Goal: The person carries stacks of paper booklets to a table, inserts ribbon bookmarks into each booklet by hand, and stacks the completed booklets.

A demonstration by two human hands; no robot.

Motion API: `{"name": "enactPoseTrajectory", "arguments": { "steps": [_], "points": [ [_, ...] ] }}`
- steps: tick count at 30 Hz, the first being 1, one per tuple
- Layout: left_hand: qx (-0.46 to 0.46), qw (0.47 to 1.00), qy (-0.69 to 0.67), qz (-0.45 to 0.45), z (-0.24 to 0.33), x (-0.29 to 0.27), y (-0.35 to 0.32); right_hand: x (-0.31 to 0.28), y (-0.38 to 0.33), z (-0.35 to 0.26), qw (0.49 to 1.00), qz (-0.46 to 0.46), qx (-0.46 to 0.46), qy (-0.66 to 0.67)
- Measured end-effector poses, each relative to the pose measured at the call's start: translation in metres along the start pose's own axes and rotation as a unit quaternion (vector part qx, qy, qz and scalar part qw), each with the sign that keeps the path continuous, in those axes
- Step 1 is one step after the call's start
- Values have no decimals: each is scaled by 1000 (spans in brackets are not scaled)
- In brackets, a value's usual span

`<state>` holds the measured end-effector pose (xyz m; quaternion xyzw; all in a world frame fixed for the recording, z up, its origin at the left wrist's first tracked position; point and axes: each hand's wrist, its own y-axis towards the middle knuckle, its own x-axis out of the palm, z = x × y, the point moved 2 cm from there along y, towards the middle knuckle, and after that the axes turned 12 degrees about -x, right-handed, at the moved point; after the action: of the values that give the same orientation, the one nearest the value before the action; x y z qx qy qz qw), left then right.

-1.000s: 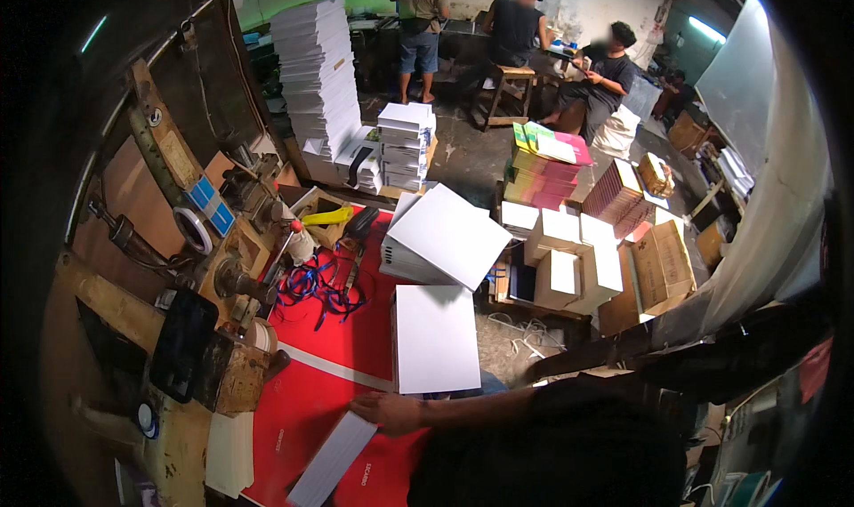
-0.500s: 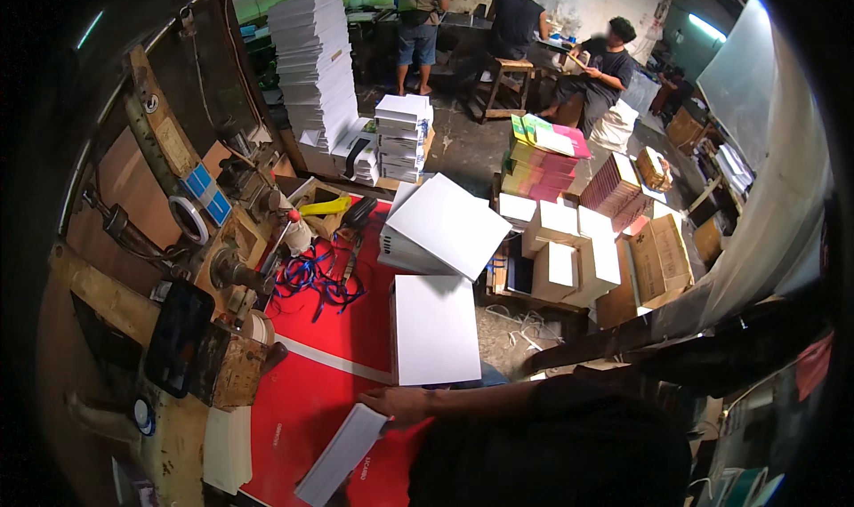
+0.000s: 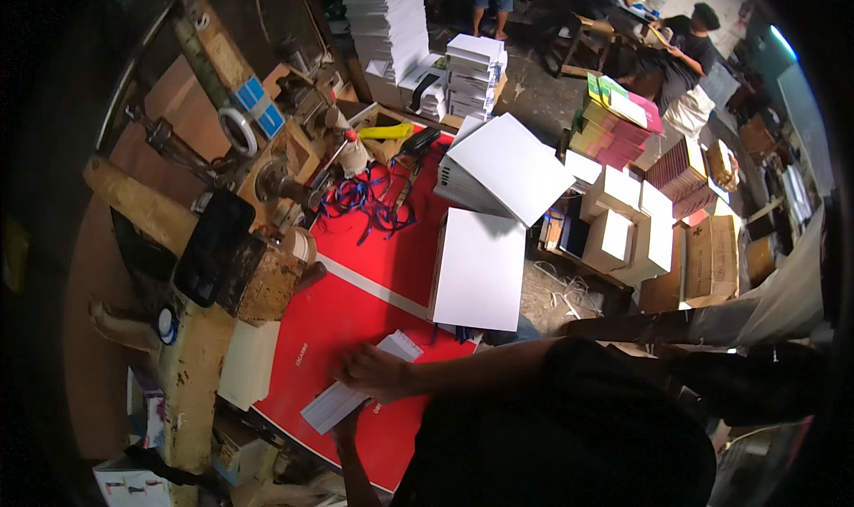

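A narrow white book block (image 3: 331,407), its long edge turned up, is held at a slant over the red table cover. My left hand (image 3: 346,429) comes from below and grips its lower side; most of those fingers are hidden beneath it. Across the middle of the block lies my right hand (image 3: 375,374), its fingers curled and somewhat blurred. Whether something thin is pinched in them I cannot make out. Beyond my hands, a large white stack (image 3: 480,267) stands on the table, with dark blue ribbon ends (image 3: 454,333) at its near edge.
Blue ribbons (image 3: 369,200) lie tangled on the red cover (image 3: 329,316). Left stands a worn machine with a phone (image 3: 212,247); cream blocks (image 3: 249,360) sit below it. Behind are a tilted white stack (image 3: 511,169) and tall paper piles (image 3: 387,27). People sit farther off.
The view has swung, so the scene sits farther right and higher. My left hand has come into view under the block. My right hand has shifted from its end to over its middle.
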<state>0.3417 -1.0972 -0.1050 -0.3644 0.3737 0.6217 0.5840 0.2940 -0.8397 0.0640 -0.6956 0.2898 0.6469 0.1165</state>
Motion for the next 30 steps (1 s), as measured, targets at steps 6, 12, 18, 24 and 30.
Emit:
{"name": "enactPoseTrajectory", "arguments": {
  "steps": [6,12,18,24,30],
  "points": [
    [-62,944,-193,-260,116,-125,47,-82,-58,28,963,-53,100,244],
    [106,841,-439,-297,262,-196,52,-189,-90,51,958,-63,102,259],
    [-51,870,-446,-205,290,-158,29,-208,-162,120,920,214,190,268],
    [-186,838,-498,-125,254,-133,1,-107,-269,209,854,230,463,-61],
    [-304,775,-551,55,224,-152,-38,-113,-284,245,896,137,419,-48]
  ]
}}
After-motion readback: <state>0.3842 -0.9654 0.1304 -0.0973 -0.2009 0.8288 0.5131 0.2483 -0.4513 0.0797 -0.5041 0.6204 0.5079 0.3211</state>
